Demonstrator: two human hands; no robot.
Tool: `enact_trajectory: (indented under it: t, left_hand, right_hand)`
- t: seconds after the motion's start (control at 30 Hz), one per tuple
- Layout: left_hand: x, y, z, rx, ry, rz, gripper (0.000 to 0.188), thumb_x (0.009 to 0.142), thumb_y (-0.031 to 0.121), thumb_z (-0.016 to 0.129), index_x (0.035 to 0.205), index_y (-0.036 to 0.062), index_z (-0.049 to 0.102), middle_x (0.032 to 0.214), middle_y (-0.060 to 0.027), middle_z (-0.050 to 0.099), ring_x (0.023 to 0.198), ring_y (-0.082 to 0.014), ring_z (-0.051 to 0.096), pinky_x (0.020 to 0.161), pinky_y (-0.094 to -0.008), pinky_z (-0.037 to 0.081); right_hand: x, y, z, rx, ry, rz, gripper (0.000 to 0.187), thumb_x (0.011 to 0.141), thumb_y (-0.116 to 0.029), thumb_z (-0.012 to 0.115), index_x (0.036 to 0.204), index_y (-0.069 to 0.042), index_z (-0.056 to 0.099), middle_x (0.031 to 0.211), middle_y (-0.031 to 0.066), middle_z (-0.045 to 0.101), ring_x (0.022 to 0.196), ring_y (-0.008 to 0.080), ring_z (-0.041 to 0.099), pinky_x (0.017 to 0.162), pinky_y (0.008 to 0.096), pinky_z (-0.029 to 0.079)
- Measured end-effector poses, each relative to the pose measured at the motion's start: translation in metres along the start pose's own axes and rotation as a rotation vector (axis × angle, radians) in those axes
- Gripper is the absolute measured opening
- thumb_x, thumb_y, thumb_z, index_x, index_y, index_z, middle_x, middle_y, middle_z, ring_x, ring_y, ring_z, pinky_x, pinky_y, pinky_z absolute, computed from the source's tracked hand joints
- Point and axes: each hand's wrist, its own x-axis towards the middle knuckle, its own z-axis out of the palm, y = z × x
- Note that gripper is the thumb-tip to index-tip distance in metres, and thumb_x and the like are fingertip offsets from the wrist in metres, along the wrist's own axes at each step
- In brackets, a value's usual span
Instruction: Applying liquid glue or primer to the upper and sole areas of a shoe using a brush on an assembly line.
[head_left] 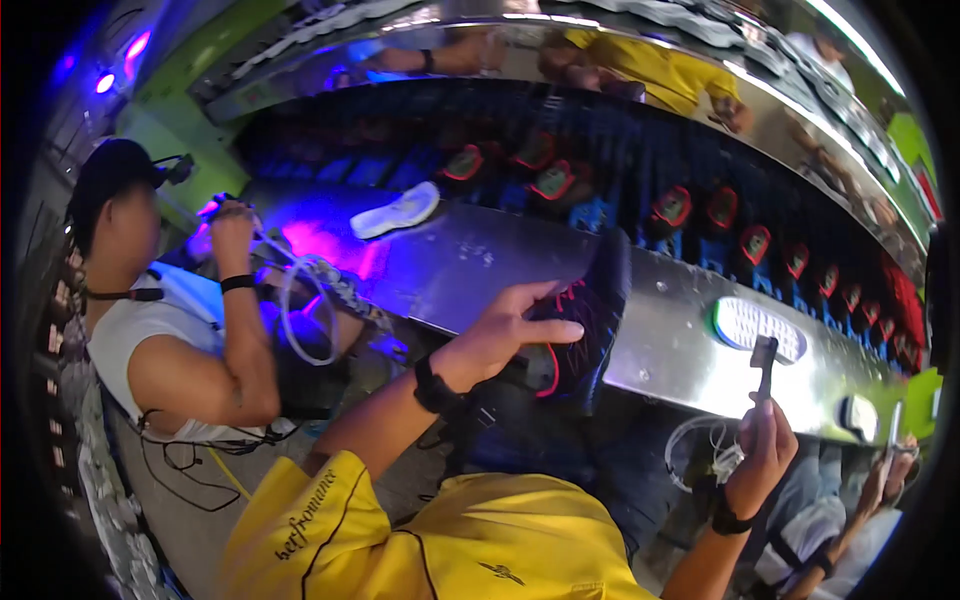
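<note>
My left hand (500,335) is closed around a dark shoe upper (600,325) with reddish laces and a pink-red collar edge. The upper is held over the near edge of the metal bench, my thumb lying across its lacing. In my right hand (766,450) is a small dark brush (764,368), its handle pinched between the fingers and its head pointing up. Behind the brush head, a white shoe sole (750,324) with a patterned face lies on the bench; whether the bristles touch it I cannot tell.
The metal bench (480,240) runs across, with another white sole (395,210) farther left. Beyond it, several dark shoes with red-rimmed openings (672,206) stand in a row on a dark conveyor. A person (180,330) in white works at left under purple light; another's arm (850,525) is at lower right.
</note>
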Motion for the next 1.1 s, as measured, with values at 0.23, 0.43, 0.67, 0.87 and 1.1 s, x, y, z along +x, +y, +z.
enact_trajectory:
  t: [0.23,0.43,0.67,0.87,1.1]
  left_hand:
    - [-0.008,0.015,-0.026,-0.101,0.114,-0.001,0.058,0.091,0.023,0.09,0.139,0.004,0.064,0.121,-0.0052,0.074,0.107,-0.0147,0.072,0.097,-0.0336,0.059]
    - [0.0,0.026,-0.022,0.802,0.317,0.481,0.097,0.066,0.024,0.105,0.147,-0.003,0.059,0.127,-0.013,0.074,0.117,-0.0181,0.069,0.105,-0.0351,0.055]
    - [-0.018,-0.017,-0.024,0.983,0.368,0.545,0.089,0.069,0.014,0.095,0.148,0.0025,0.057,0.142,-0.0196,0.066,0.133,-0.0375,0.066,0.114,-0.0456,0.052]
    - [-0.039,-0.026,-0.019,1.06,0.385,0.703,0.081,0.069,0.008,0.093,0.144,0.0048,0.061,0.139,-0.0185,0.069,0.129,-0.0391,0.067,0.117,-0.0509,0.048]
    - [-0.073,-0.041,-0.031,1.241,0.375,0.711,0.076,0.077,0.009,0.088,0.145,0.0005,0.056,0.139,-0.0207,0.067,0.133,-0.0415,0.064,0.123,-0.059,0.04]
  right_hand:
    - [-0.004,-0.003,0.056,-0.067,-0.095,0.101,0.029,0.11,-0.019,0.065,0.119,0.006,0.077,0.077,-0.0022,0.062,0.062,0.0016,0.041,0.057,0.0221,0.024]
    - [-0.009,-0.007,0.089,-0.06,-0.188,0.178,0.028,0.108,-0.02,0.067,0.117,0.005,0.078,0.077,-0.0025,0.061,0.064,0.0021,0.041,0.058,0.0228,0.026]
    - [-0.011,0.007,0.102,-0.156,-0.279,0.139,0.03,0.105,-0.018,0.069,0.116,0.009,0.077,0.078,-0.0017,0.063,0.07,0.0064,0.051,0.065,0.0234,0.036]
    - [-0.022,0.021,0.123,-0.154,-0.257,0.262,0.029,0.102,-0.012,0.076,0.119,0.012,0.074,0.082,0.0029,0.072,0.071,0.0068,0.06,0.062,0.0241,0.044]
    - [-0.014,0.037,0.168,-0.108,-0.47,0.325,0.025,0.105,-0.021,0.072,0.108,0.003,0.079,0.073,-0.0029,0.065,0.066,0.0052,0.052,0.059,0.0261,0.04]
